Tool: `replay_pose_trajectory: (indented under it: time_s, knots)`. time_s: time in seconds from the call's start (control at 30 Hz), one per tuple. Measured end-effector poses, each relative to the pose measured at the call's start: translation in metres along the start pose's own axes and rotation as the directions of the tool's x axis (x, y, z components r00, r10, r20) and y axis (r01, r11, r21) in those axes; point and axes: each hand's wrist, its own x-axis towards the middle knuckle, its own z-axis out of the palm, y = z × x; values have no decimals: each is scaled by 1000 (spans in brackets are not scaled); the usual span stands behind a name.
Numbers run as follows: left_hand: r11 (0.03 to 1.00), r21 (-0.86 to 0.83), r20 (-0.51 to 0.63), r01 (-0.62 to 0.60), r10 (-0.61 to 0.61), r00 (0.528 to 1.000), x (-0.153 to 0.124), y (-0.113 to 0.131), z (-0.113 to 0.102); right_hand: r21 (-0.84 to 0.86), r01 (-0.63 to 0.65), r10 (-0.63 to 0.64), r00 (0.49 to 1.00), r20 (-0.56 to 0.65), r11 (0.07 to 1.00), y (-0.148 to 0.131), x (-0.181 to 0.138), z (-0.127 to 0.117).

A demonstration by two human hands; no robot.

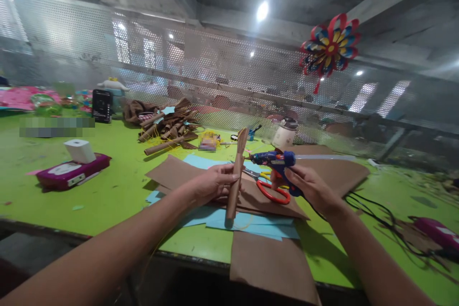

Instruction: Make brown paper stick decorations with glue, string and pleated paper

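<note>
My left hand (pixel 217 182) is closed round a rolled brown paper tube (pixel 234 193), which stands nearly upright and fans out at its top. In my right hand (pixel 304 184) is a blue hot glue gun (pixel 274 158) with a clear glue stick (pixel 324 157) jutting from its back. The gun's nozzle points left, close to the upper part of the tube; whether it touches I cannot tell. Below the gun lie scissors with red and yellow handles (pixel 274 195), on brown paper sheets (pixel 265 201). Light blue paper (pixel 251 224) lies under these sheets.
A heap of brown paper rolls (pixel 172 126) lies at the back of the green table (pixel 125 201). A phone (pixel 102 105) stands upright at the left, behind a purple power strip (pixel 75 172) with a white plug. Black cable (pixel 380 213) runs across the right side. A bottle (pixel 285 134) stands behind the gun.
</note>
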Motion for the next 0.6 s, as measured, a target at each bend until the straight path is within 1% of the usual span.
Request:
replay_pose_trajectory:
  time_s: [0.13,0.23,0.6]
  knots:
    - [1000,-28,5,14,-14,1000,-1,0,0,-47,5,-6,1000,-19,999,-1,0,2]
    - [1000,-11,15,26,-25,1000,-1,1,2,-80,1,-3,1000,-21,997,-2,1,2]
    - [1000,12,21,-9,8,1000,-2,2,5,-199,45,-53,998,-35,979,-12,-1,3]
